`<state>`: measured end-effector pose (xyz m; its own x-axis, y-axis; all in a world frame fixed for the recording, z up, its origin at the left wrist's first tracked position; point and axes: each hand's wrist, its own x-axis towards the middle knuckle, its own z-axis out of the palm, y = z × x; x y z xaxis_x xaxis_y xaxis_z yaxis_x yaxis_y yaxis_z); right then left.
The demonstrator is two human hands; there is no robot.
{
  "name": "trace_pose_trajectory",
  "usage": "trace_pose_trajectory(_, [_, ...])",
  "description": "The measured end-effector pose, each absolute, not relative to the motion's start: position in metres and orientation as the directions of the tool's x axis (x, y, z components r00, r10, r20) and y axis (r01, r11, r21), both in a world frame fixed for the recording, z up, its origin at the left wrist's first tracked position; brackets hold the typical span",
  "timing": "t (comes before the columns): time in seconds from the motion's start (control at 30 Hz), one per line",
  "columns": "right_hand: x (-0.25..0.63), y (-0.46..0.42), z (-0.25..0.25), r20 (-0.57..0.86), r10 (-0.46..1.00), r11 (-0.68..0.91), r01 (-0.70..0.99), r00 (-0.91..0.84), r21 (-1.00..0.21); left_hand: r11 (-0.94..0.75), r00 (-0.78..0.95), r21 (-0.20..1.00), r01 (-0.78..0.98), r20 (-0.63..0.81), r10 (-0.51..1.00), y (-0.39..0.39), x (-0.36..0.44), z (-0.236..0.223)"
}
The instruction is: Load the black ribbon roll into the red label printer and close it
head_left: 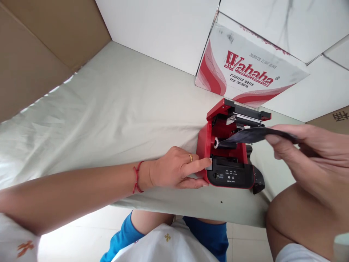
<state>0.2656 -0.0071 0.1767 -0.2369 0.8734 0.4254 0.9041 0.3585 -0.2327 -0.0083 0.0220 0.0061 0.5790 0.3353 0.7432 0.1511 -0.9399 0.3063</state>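
Observation:
A small red and black printer (230,154) stands on the table near its front edge, its lid tipped open at the back. My left hand (174,169) rests against the printer's left side, fingers closed along it, with a ring on one finger and a red cord at the wrist. My right hand (305,153) pinches a dark ribbon strip (251,135) that runs from a white-tipped roller (216,143) inside the open printer. Another dark loop of ribbon (258,182) hangs at the printer's right side.
The table is covered with a pale cloth (114,120). A Wahaha water carton (245,71) leans behind the printer. Brown cardboard (40,40) stands at the far left, and another box corner (338,118) shows at the right. My knees are below the table edge.

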Motion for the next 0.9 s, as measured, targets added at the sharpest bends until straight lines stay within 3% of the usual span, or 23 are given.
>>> trace_pose_trajectory(0.17, [0.266,0.001,0.182,0.102,0.748,0.661,0.724,-0.656,-0.197,-0.938,0.575,0.311,0.152,0.744,0.339,0.022,-0.008,0.006])
trace_pose_trajectory(0.27, [0.270,-0.005,0.183,-0.027,0.628,0.752,0.615,-0.778,-0.237,-0.930,0.589,0.330,0.162,0.724,0.360,0.021,-0.010,0.007])
trace_pose_trajectory(0.5, [0.263,-0.022,0.187,-0.093,0.614,0.764,0.620,-0.784,-0.180,-0.931,0.644,0.316,0.185,0.677,0.357,0.019,-0.012,0.011])
trace_pose_trajectory(0.8, [0.256,-0.017,0.183,-0.178,0.516,0.791,0.546,-0.838,-0.275,-0.944,0.732,0.316,0.096,0.620,0.282,0.016,-0.014,0.005])
trace_pose_trajectory(0.9, [0.259,-0.016,0.186,-0.122,0.550,0.776,0.560,-0.826,-0.291,-0.942,0.744,0.323,0.087,0.608,0.277,0.016,-0.014,0.003])
